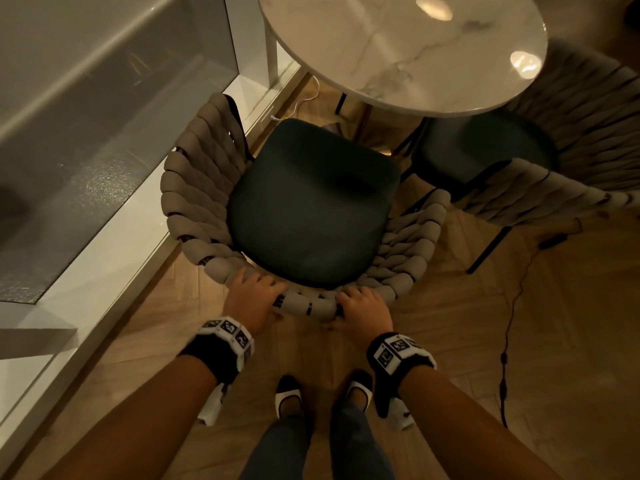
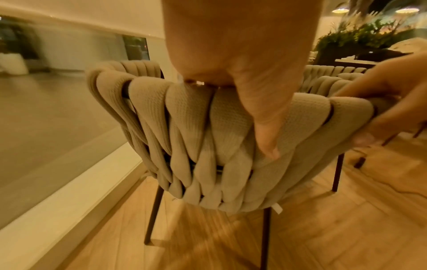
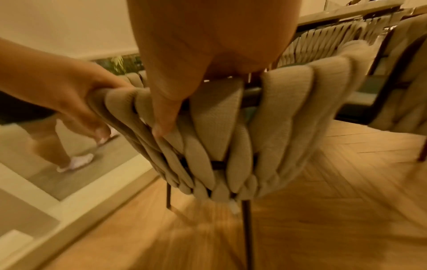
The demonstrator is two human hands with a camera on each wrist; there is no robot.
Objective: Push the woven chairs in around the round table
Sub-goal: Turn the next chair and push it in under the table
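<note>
Both hands, left hand [image 1: 254,294] and right hand [image 1: 363,308], grip woven chair [image 1: 311,209] top rail; padding soft, frame stiff, probably light; round table [image 1: 401,50] just ahead.

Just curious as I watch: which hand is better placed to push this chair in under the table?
Neither clearly; if one, the left hand. Both grip the woven chair at its back rim, right hand too. The round table lies ahead and rightward, so the left probably steers the chair toward it.
</note>
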